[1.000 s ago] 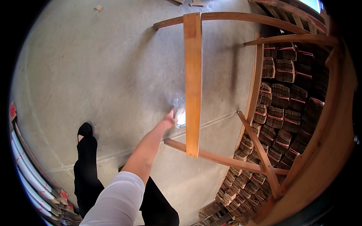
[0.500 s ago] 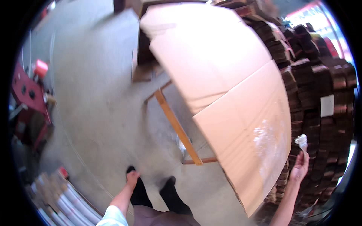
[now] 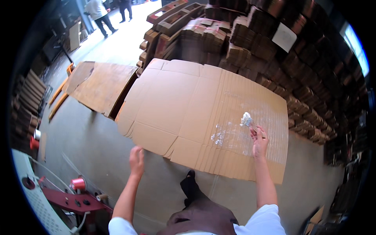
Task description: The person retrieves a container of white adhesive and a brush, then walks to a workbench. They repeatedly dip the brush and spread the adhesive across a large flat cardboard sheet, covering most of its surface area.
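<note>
My right hand (image 3: 259,141) is closed round the handle of a paste brush (image 3: 249,122). Thick white paste clumps on its bristles, which are over the right half of a stack of flat cardboard sheets (image 3: 164,105). Wet, whitish smears (image 3: 221,135) streak the top sheet there, around the brush; whether the bristles touch it is hard to tell. Off the near left edge of the cardboard, my left hand (image 3: 136,159) hangs with loosely bent fingers and nothing visible in it.
Bundled cardboard stacks (image 3: 243,47) rise behind the sheets. A wooden-topped table (image 3: 102,84) adjoins them at left, beside an orange pallet jack (image 3: 58,96). At lower left stands a dark red machine (image 3: 58,197) with a reel of pink strap (image 3: 78,184). Two people (image 3: 98,11) stand far off.
My view has swung round to the right, bringing the cardboard in front of me. The brush has gone from beside the sheets to above them. My left hand has risen from beside my legs.
</note>
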Motion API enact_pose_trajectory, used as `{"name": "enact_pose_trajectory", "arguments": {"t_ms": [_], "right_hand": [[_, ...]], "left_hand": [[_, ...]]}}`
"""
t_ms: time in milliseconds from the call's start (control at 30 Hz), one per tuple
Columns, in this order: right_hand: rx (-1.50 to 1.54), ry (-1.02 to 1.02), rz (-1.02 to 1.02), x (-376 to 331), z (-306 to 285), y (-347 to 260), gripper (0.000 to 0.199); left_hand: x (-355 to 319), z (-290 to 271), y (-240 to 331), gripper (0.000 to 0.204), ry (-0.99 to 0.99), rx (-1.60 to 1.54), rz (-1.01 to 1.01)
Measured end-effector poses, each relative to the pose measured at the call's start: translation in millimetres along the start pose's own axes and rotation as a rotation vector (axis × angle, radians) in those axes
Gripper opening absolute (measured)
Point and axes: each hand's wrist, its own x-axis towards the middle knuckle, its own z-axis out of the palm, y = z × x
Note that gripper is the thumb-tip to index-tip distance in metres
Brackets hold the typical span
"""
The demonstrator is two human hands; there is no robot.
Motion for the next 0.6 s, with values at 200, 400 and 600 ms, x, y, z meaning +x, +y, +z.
{"name": "enact_pose_trajectory", "arguments": {"t_ms": [200, 400, 600], "right_hand": [[-0.019, 0.114, 0.034, -7, 26, 12, 0.03], [-0.331, 0.183, -0.028, -3, 56, 13, 0.029], [-0.92, 0.15, -0.311, -1, 99, 12, 0.025]], "left_hand": [[165, 113, 56, 0.037, -0.452, 0.263, 0.513], [249, 200, 55, 0.048, -0.71, 0.424, 0.665], [264, 242, 35, 0.057, -0.883, 0.37, 0.681]]}}
